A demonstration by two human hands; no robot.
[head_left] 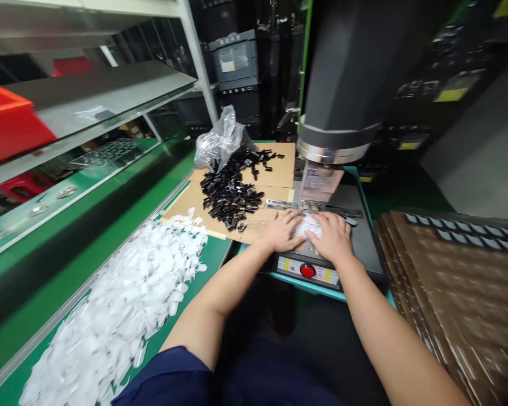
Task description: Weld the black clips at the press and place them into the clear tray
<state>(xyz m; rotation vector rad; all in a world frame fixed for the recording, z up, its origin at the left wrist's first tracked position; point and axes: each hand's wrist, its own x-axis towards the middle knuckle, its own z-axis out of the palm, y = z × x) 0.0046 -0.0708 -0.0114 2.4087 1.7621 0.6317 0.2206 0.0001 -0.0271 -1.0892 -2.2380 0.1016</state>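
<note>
My left hand and my right hand rest side by side on the black base of a press machine, both touching a small white plastic part between them. The fingers of both hands are curled round that part. Directly above it hangs the machine's big dark cylinder head with a metal horn. A red button sits on the front panel just under my hands.
A heap of white plastic pieces covers the green bench at left. Black small parts lie on cardboard beside a clear bag. Stacked brown trays stand at right. Shelving with a red bin is at far left.
</note>
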